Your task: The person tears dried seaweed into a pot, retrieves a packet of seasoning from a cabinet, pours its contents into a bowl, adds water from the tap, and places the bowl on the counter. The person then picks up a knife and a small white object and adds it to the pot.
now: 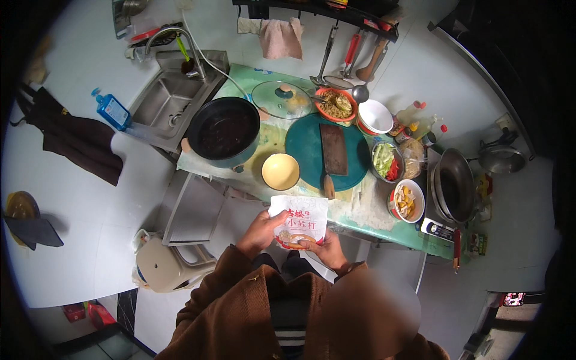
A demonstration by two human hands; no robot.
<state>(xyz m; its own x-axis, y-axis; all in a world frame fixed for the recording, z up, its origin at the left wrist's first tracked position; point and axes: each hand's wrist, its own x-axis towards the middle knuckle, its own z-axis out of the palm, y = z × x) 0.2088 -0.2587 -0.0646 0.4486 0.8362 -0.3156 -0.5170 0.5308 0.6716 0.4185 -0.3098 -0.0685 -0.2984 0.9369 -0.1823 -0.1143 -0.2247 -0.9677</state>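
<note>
Between both hands I hold a white printed packet in front of my body, just off the counter's front edge. My left hand grips its left side with the thumb on the front. My right hand pinches its lower right corner. Beyond the packet, a cleaver with a wooden handle lies on a round green cutting board. A yellow bowl stands left of the board, and a large dark pot is farther left. A glass lid rests behind them.
A steel sink is at the left. Right of the board stand a bowl of cut vegetables, a tub of yellow and white pieces, bottles and stacked pans. An open cabinet door juts out below the counter.
</note>
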